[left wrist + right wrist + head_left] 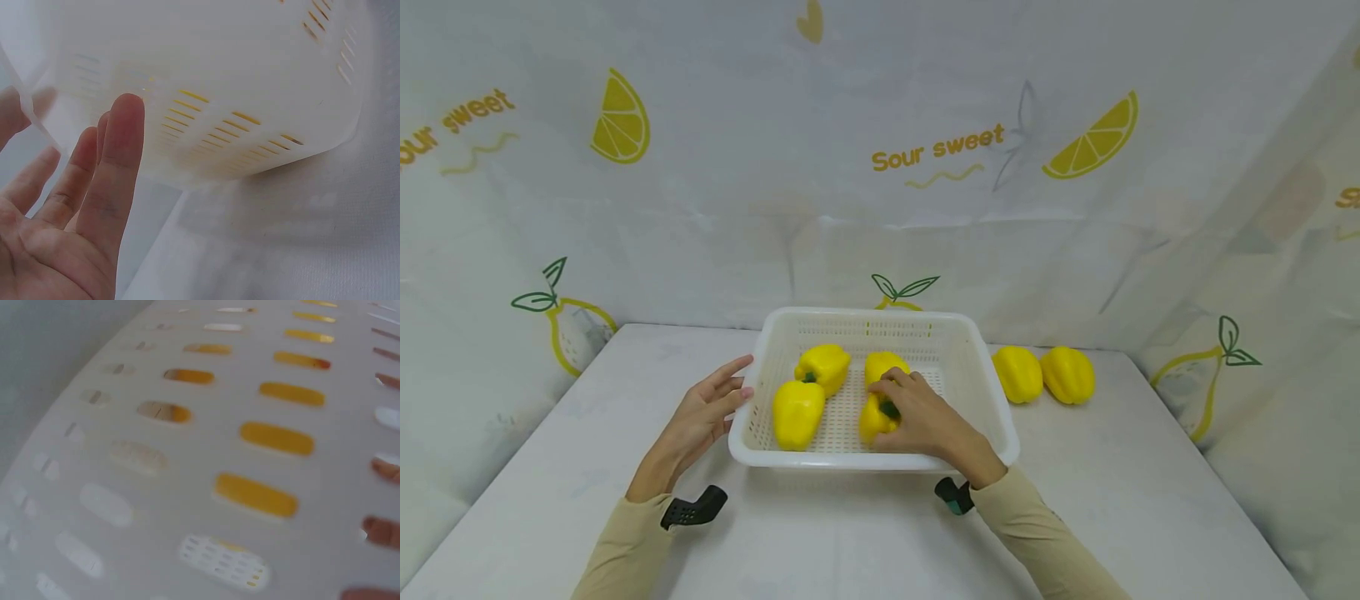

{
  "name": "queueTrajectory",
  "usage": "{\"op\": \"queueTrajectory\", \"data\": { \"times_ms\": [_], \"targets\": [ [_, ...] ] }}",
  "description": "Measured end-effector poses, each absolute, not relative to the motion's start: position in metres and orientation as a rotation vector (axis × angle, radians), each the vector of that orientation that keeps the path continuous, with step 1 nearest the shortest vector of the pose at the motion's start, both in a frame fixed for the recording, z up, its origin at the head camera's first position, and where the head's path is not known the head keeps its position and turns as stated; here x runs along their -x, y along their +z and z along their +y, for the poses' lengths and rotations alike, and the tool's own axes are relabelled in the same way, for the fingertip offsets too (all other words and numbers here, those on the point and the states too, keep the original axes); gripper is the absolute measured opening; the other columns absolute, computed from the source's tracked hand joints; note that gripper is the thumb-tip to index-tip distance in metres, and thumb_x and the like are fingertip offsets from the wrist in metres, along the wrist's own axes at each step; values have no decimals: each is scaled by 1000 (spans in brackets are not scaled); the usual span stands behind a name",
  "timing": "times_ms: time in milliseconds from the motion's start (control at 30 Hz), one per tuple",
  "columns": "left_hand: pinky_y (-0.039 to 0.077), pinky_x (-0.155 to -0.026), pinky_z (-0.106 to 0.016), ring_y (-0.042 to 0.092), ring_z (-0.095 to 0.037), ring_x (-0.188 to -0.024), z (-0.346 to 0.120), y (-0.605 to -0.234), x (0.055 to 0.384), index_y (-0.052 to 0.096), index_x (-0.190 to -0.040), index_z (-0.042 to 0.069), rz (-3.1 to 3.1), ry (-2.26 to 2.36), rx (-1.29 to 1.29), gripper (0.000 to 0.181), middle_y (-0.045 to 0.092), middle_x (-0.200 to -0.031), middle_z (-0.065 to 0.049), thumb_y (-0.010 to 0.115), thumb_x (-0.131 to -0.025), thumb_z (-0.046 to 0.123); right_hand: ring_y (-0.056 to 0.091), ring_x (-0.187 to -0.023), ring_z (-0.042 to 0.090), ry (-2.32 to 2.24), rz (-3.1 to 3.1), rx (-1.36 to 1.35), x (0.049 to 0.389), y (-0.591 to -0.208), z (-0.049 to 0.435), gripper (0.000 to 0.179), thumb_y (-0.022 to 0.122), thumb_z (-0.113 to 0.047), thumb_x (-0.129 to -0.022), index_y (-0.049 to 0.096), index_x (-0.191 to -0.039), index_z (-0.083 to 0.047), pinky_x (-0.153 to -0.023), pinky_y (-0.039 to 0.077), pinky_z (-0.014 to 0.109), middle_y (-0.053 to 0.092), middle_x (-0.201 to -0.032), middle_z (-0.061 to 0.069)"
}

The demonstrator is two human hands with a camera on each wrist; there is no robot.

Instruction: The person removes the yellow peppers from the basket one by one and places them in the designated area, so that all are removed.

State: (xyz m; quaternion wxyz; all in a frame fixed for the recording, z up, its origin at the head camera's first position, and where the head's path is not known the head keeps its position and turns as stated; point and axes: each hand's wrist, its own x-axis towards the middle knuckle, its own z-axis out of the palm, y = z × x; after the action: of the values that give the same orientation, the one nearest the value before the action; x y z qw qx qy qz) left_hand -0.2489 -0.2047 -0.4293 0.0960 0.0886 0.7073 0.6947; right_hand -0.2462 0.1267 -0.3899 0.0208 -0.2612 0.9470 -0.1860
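Note:
A white perforated plastic basket (865,460) stands on the table with several yellow bell peppers inside. My right hand (928,421) reaches in over the front wall, fingers and thumb curled round a bell pepper (871,421) with a green stem. Another bell pepper (883,363) lies just behind it. Two more, a front pepper (797,415) and a rear pepper (824,368), sit in the left half. At the basket's left side, my left hand (700,412) has its fingers extended, fingertips right at the rim. Through the slotted wall (187,450), the right wrist view shows yellow pepper skin and parts of fingers.
Outside the basket, against its right side, lies a yellow bell pepper (1018,375), with a second pepper (1067,375) beside it. A white cloth (820,183) printed with lemons hangs behind the white table (820,542).

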Motion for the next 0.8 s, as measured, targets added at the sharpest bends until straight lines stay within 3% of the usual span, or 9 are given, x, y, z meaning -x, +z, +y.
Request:
{"op": "queueTrajectory", "data": {
  "times_ms": [133,267,567,700,800],
  "targets": [
    [59,-86,-28,65,-5,-101,-205,-429,249,21,-158,11,2101,2056,-261,69,60,-115,10,58,-101,21,53,-117,26,-663,2860,815,247,-391,127,61,80,-27,-78,59,-131,-8,-106,47,44,57,-135,10],
    [59,-86,-28,65,-5,-101,-205,-430,249,21,-158,11,2103,2050,-263,69,59,-115,10,58,-101,21,53,-125,29,-716,2768,762,245,-391,128,62,82,-24,-80,57,-135,-12,-110,44,49,52,-142,13],
    [59,-86,-29,65,-5,-102,-205,-430,249,21,-158,12,2095,2057,-269,69,59,-115,9,58,-101,21,55,-117,29,-659,2754,792,247,-393,131,67,80,-24,-82,51,-142,-11,-105,46,50,56,-137,15],
    [59,-86,-29,65,-5,-102,-205,-430,250,21,-158,12,2091,2061,-260,69,60,-116,9,59,-101,21,57,-121,28,-641,2812,758,245,-390,130,73,81,-24,-78,48,-143,-11,-105,47,48,57,-138,11],
    [59,-86,-29,65,-6,-102,-204,-431,250,22,-158,13,2095,2059,-249,70,60,-116,10,59,-101,22,59,-115,24,-641,2868,682,245,-389,130,79,83,-27,-73,47,-141,-11,-102,50,45,59,-135,8]
  ]
}}
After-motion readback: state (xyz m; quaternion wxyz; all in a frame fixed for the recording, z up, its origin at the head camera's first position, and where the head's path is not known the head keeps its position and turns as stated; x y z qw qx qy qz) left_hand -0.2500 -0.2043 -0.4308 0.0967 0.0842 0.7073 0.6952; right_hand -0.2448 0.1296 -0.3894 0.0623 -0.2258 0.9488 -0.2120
